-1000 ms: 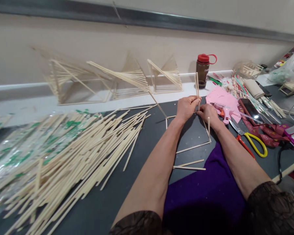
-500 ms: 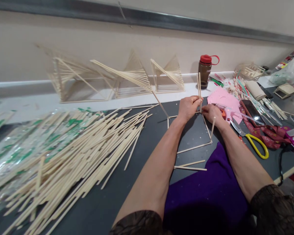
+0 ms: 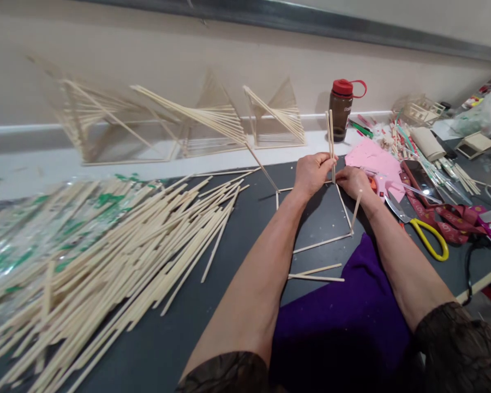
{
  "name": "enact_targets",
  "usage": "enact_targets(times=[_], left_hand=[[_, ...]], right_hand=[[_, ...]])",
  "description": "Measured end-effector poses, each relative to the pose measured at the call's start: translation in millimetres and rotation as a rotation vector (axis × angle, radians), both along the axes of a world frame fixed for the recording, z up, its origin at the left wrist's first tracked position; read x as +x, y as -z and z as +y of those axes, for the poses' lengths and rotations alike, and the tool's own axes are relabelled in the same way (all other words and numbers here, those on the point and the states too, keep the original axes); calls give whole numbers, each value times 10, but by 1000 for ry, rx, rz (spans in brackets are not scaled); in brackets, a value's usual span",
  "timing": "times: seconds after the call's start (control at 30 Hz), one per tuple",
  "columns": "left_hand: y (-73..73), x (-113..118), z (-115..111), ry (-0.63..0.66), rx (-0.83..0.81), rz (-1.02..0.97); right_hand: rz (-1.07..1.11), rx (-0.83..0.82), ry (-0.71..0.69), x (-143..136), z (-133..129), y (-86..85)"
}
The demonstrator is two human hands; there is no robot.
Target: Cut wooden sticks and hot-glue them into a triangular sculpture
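Note:
Two thin wooden sticks stand nearly upright, pinched between the thumb and fingers of my left hand. Their lower ends meet the far right corner of a square stick frame lying on the dark table. At that corner, my right hand has its fingers closed low against the frame, beside the foot of the sticks. A shorter upright stick rises from the near right corner, and a long stick slants from the far left one. My left forearm hides part of the frame's left side.
A large pile of loose sticks and plastic wrappers covers the left. Twisted stick models line the wall. A bottle, pink glue gun, yellow-handled scissors and phone lie around the right side.
The view has shifted slightly, so the piles and models sit a little further left and higher. Both hands keep their places at the frame's corner, the two sticks still upright.

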State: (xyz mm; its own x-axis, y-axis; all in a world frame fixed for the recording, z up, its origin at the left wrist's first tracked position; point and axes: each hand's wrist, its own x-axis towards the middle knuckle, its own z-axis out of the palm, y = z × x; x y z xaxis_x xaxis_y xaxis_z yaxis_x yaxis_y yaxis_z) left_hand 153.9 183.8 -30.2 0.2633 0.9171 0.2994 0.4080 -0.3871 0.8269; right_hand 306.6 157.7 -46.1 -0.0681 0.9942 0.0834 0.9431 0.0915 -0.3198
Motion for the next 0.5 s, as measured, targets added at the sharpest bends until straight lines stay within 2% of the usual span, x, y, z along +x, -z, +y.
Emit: enact_targets(times=[0.13,0.5], left_hand=[[-7,10,-17,6,12,-18],[2,22,-27,-5,37,-28]], right_hand=[[90,7,31,-7,6,16],[47,2,86,-60,-8,-8]])
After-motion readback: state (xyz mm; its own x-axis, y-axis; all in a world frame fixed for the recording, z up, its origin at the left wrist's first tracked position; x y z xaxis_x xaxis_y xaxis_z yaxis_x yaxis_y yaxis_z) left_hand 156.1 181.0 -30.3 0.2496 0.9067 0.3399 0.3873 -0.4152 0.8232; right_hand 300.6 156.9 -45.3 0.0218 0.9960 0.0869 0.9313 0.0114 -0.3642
